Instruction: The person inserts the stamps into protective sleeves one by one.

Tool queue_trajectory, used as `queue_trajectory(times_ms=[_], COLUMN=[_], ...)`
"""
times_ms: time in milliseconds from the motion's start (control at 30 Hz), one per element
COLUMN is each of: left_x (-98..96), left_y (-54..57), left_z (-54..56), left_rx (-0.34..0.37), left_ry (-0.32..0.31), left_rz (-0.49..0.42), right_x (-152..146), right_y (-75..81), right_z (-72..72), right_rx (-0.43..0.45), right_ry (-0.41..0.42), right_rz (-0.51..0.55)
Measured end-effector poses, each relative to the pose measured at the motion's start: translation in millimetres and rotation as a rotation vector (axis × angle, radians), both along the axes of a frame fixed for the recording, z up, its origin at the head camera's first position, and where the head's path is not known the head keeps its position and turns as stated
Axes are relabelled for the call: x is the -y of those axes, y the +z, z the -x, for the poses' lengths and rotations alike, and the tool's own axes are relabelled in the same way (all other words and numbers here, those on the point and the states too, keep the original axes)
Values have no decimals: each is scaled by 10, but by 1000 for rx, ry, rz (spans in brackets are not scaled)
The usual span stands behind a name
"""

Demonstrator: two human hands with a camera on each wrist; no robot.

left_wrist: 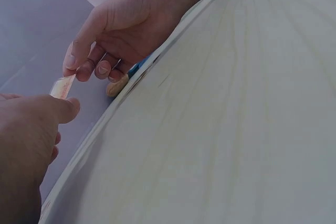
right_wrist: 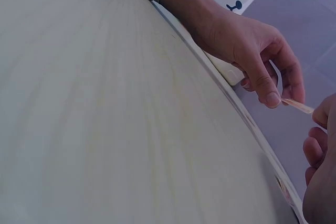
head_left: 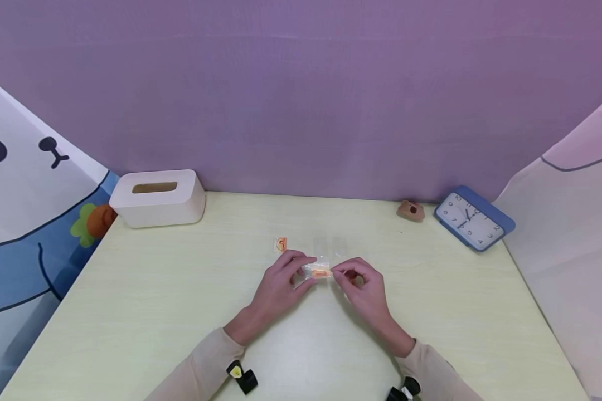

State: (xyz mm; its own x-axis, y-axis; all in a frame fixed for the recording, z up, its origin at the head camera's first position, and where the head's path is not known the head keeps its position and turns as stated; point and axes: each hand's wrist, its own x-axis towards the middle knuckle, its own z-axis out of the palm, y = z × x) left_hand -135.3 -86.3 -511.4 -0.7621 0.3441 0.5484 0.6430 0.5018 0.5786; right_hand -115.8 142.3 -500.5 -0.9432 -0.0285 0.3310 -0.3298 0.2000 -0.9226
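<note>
A small clear plastic packet with an orange print [head_left: 321,273] is stretched between both hands, just above the table. My left hand [head_left: 280,280] pinches its left end between thumb and fingers. At the right end, the thumb and forefinger of my right hand [head_left: 365,287] pinch the edge. In the left wrist view the packet [left_wrist: 62,87] appears as a thin, pale strip with reddish marks. From the right wrist it looks nearly edge-on. Just beyond the hands lie two clear plastic pieces, one left [head_left: 320,247] and one right [head_left: 339,247]. Something small and orange-brown shows behind the right fingers, its kind unclear.
Another small orange printed packet [head_left: 280,244] lies beyond the left hand. A white tissue box [head_left: 160,209] stands at the table's back left. At the back right are a small brown object [head_left: 411,210] and a blue-framed clock [head_left: 474,219]. A purple curtain [head_left: 301,100] hangs behind.
</note>
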Motion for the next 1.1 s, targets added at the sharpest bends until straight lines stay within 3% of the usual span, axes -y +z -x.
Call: queue_trajectory(times_ms=[700, 900, 1100], left_x=[-13, -15, -9], left_y=[13, 13, 15], left_z=[-16, -13, -12], left_rx=[-11, -36, -35], left_ry=[-31, -22, -9], left_rz=[-6, -16, -12], right_x=[-9, 2, 7], right_y=[-37, -24, 1], right_z=[-7, -6, -11], right_rx=[-54, -48, 29], right_ry=[74, 41, -12], right_rz=[-8, 2, -1])
